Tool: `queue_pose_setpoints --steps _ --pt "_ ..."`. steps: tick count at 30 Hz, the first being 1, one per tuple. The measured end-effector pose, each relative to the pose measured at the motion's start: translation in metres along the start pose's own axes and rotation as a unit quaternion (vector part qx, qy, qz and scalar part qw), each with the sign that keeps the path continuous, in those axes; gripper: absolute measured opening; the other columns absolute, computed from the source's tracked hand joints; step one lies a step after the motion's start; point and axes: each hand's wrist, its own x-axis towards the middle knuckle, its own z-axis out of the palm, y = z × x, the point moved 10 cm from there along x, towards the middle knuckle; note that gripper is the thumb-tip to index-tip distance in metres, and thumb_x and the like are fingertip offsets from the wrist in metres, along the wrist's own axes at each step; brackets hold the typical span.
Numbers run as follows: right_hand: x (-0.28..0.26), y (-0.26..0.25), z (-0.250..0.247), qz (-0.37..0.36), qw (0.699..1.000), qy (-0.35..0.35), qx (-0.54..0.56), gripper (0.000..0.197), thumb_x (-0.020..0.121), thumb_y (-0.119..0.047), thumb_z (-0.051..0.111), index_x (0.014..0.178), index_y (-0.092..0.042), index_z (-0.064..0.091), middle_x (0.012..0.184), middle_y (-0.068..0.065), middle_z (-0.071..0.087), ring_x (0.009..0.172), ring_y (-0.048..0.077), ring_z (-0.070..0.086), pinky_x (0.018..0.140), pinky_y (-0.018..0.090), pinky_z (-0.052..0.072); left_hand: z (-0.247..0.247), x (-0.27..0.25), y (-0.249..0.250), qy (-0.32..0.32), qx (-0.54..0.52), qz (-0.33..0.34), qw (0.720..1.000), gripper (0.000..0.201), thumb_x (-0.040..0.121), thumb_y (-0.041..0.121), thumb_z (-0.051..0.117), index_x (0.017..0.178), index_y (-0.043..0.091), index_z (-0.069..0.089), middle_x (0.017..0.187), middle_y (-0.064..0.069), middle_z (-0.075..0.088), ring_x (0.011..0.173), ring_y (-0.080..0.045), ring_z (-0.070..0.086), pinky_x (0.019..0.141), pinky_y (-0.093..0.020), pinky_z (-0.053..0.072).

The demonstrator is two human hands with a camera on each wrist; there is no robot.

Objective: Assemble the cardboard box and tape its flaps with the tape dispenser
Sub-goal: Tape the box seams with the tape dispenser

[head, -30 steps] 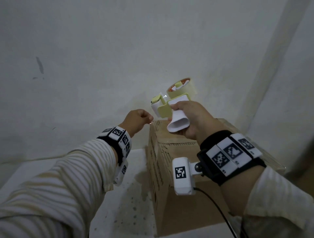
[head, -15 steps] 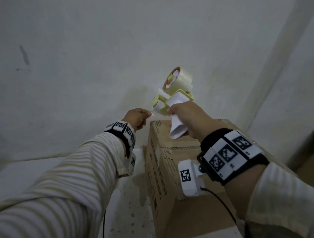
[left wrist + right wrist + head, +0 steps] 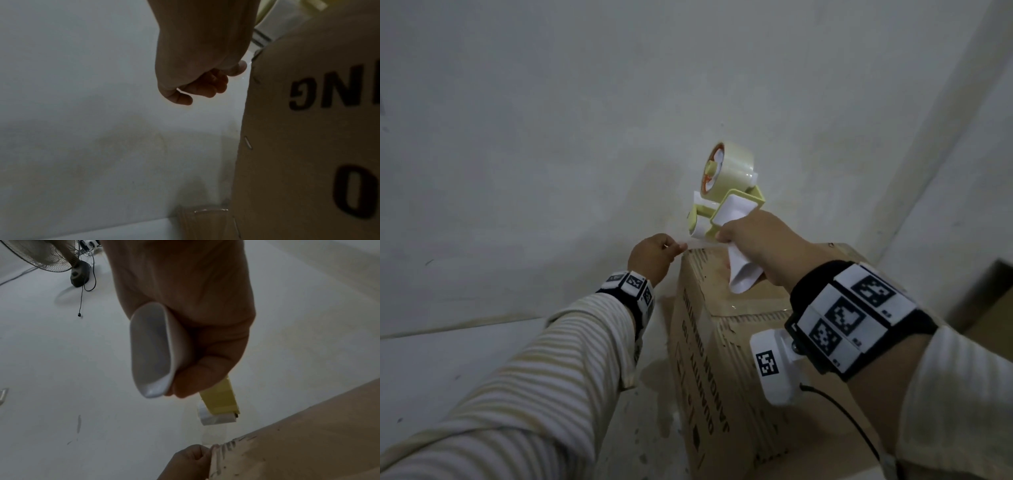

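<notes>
A brown cardboard box [image 3: 726,342] with black print stands upright on the pale floor, and its side fills the right of the left wrist view [image 3: 308,146]. My right hand [image 3: 760,246] grips the white handle of a yellow tape dispenser [image 3: 726,202] with a clear roll, held just above the box's far top edge. The handle's hollow end [image 3: 152,352] shows in the right wrist view. My left hand [image 3: 654,253] pinches the free end of the clear tape [image 3: 697,244] at the box's far corner [image 3: 224,446]. A short strip spans from dispenser to fingers.
A white wall [image 3: 585,120] rises close behind the box, with a corner column at the right. Another brown carton edge [image 3: 989,308] sits at far right. A standing fan [image 3: 51,257] with a trailing cord stands on the floor in the right wrist view.
The dispenser has tilted upright with its roll raised, and both hands have come closer to the box's far top edge. A strip of tape now stretches between the left fingers and the dispenser.
</notes>
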Motion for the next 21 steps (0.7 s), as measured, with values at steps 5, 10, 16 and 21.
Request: queue_pose_setpoints --steps 5,10,16,21 --pt "0.002 0.001 0.001 -0.004 0.999 -0.009 -0.047 0.032 0.090 -0.015 0.053 0.061 -0.020 0.042 0.067 -0.004 0.042 0.077 0.019 0.048 0.076 0.031 0.044 0.028 -0.002 -0.019 -0.023 0.016 0.005 1.000 0.033 0.095 0.027 0.046 0.072 0.005 0.056 0.074 -0.007 0.059 0.071 -0.024 0.053 0.064 -0.030 0.035" --pt "-0.002 0.001 0.006 -0.006 0.996 -0.019 -0.083 0.035 0.092 -0.016 0.051 0.060 -0.019 0.039 0.065 -0.003 0.039 0.087 0.020 0.045 0.076 0.029 0.040 0.038 -0.003 -0.024 -0.027 0.029 -0.006 0.999 0.043 0.096 0.018 0.040 0.053 0.013 0.034 0.055 -0.003 0.040 0.057 -0.022 0.037 0.050 -0.031 0.024" --pt "-0.004 0.003 0.009 -0.008 0.995 -0.023 -0.092 0.034 0.091 -0.018 0.053 0.060 -0.018 0.040 0.065 -0.003 0.040 0.085 0.020 0.045 0.075 0.029 0.040 0.054 -0.007 -0.049 -0.045 0.044 -0.031 0.998 0.027 0.095 0.011 0.041 0.068 0.010 0.043 0.068 -0.010 0.048 0.054 -0.015 0.035 0.059 -0.029 0.028" --pt "-0.004 0.003 0.014 -0.019 0.991 -0.038 -0.125 0.034 0.091 -0.016 0.050 0.059 -0.017 0.039 0.063 -0.001 0.038 0.056 0.013 0.038 0.053 0.024 0.035 0.050 -0.011 -0.047 -0.031 0.080 -0.003 0.996 0.039 0.099 0.022 0.037 0.064 0.008 0.044 0.060 -0.006 0.043 0.053 -0.017 0.038 0.059 -0.029 0.029"
